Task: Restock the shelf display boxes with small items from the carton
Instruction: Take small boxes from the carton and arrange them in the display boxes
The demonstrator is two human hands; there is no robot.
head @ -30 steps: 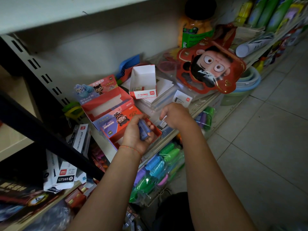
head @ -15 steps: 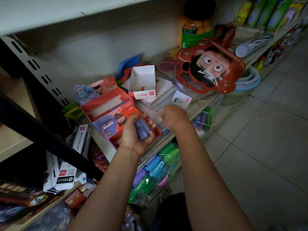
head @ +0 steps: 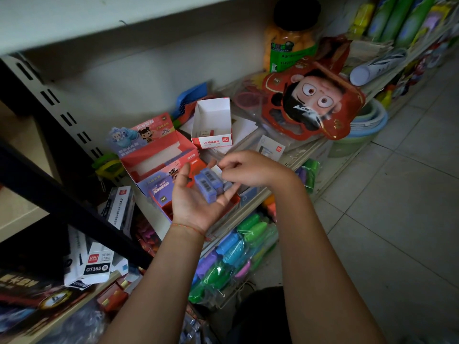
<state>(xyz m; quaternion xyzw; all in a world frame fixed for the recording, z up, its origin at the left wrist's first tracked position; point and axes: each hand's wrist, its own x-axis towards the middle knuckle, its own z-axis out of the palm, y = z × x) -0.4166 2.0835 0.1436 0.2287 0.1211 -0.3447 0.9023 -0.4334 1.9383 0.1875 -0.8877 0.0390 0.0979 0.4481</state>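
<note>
My left hand [head: 196, 202] lies palm up over the shelf edge, with several small blue boxes [head: 208, 185] with barcodes resting across its palm and fingers. My right hand [head: 250, 170] hovers just right of them, its fingertips pinched together at the far end of one small box. Under my left hand sits a red and purple display box [head: 160, 194]. Behind it stands a taller red display box [head: 159, 155] with a cartoon header card. A white open-top box [head: 213, 120] with a red base stands further back, nearly empty.
A red cartoon-face pack [head: 315, 103] and an orange jar [head: 288, 45] sit at the back right of the shelf. Bags of coloured items [head: 236, 252] hang below the shelf edge. White GT165 boxes [head: 96, 266] lie lower left behind a black shelf bar [head: 62, 194]. Tiled floor [head: 397, 219] lies to the right.
My left hand has turned palm up and uncurled, so the blue boxes now lie exposed on it. My right hand has moved left to their far end.
</note>
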